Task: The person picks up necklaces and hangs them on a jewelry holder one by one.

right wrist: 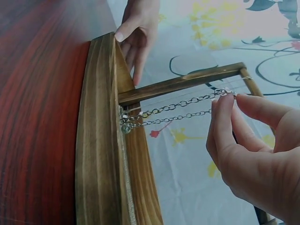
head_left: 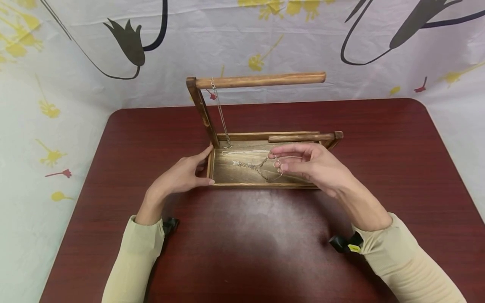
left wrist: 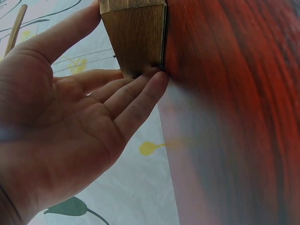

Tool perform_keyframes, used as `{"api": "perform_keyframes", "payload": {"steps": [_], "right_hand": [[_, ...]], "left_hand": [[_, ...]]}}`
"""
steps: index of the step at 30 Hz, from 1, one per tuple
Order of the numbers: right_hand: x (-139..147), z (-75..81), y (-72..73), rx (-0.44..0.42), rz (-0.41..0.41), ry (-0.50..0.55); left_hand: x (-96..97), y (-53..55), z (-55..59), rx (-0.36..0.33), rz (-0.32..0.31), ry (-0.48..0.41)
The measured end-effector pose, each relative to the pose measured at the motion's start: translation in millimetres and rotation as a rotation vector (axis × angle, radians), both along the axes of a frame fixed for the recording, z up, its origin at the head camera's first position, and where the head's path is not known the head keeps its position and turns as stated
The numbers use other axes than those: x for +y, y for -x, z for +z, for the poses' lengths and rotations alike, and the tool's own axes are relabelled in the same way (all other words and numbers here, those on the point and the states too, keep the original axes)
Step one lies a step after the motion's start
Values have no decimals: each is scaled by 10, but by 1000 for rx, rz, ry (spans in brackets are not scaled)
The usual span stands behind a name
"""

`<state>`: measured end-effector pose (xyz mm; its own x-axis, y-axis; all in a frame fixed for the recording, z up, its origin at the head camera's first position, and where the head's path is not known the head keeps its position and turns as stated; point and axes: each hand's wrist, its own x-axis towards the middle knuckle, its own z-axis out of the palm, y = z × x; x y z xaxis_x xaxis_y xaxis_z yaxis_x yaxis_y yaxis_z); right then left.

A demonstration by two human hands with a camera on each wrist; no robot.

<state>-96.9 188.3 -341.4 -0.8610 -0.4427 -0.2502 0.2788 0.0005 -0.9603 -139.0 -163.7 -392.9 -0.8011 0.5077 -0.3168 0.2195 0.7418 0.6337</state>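
Observation:
A wooden jewelry stand (head_left: 261,185) has a shallow tray, a tall left post with a long upper bar (head_left: 261,80), and a shorter bar (head_left: 299,137) at the right. My left hand (head_left: 182,173) grips the tray's left end, thumb at the front corner and fingers toward the back. With thumb and fingertips, my right hand (head_left: 322,166) pinches one end of a silver chain necklace (right wrist: 180,103) above the tray. Its lower part droops to the tray floor, where clear beads (right wrist: 125,126) show. Another thin pale necklace (head_left: 246,152) lies behind it in the tray.
One silver necklace (head_left: 221,109) hangs from the left part of the upper bar, down to the tray. The stand is on a dark red wooden table (head_left: 242,244). Behind rises a white cloth (head_left: 182,50) printed with flowers.

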Motion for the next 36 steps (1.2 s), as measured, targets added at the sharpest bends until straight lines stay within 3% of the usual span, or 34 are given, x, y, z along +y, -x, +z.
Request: {"api": "perform_keyframes", "payload": {"steps": [13,19,27,36], "right_hand": [[0,161,-2,-54,-22,155],[5,257,-5,8,-11,195],[-18,404,-25,69,-29,161],[-3,455,-12,146,0,240]], "left_hand": [[6,1,9,-17,6,-8],[0,5,4,-25,7,-11],[-4,7,9,-12,-6,-11],[-7,7,-17,-5,-10,-13]]}}
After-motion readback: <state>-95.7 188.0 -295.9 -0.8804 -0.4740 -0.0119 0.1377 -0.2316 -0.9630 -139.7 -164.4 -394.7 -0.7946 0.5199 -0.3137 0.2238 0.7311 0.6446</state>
